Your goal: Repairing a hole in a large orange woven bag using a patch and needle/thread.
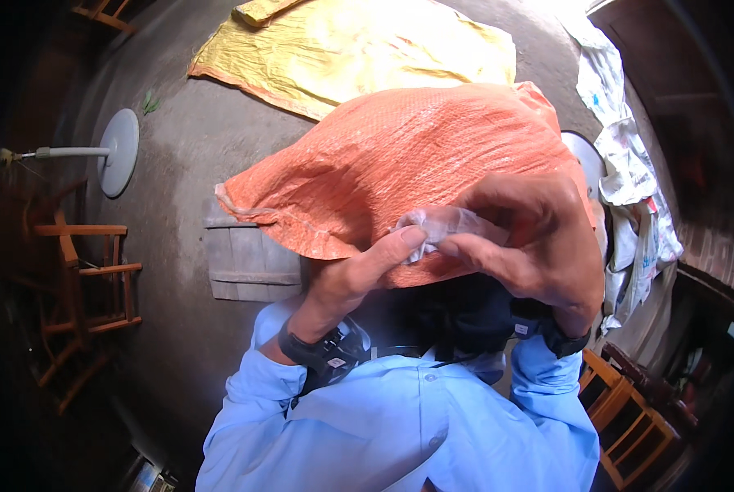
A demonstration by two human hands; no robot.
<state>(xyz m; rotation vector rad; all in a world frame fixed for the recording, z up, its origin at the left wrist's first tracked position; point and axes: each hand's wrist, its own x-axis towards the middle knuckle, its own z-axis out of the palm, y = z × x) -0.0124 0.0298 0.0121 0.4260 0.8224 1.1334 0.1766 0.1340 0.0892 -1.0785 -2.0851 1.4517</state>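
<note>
A small piece of thin, whitish, see-through plastic, crumpled at one end, is stretched between my two hands in front of my body. My left hand presses its thumb on the crumpled end; its other fingers are hidden under the sack and plastic. Curled over from the right, my right hand pinches the other end between thumb and fingers. Beneath both hands an orange woven sack drapes over my lap, its hemmed edge hanging to the left.
A yellow woven sack lies flat on the floor ahead. White sacks hang along the right side. A wooden board is left of my lap, with a round grey fan base and a wooden chair farther left. Another chair stands lower right.
</note>
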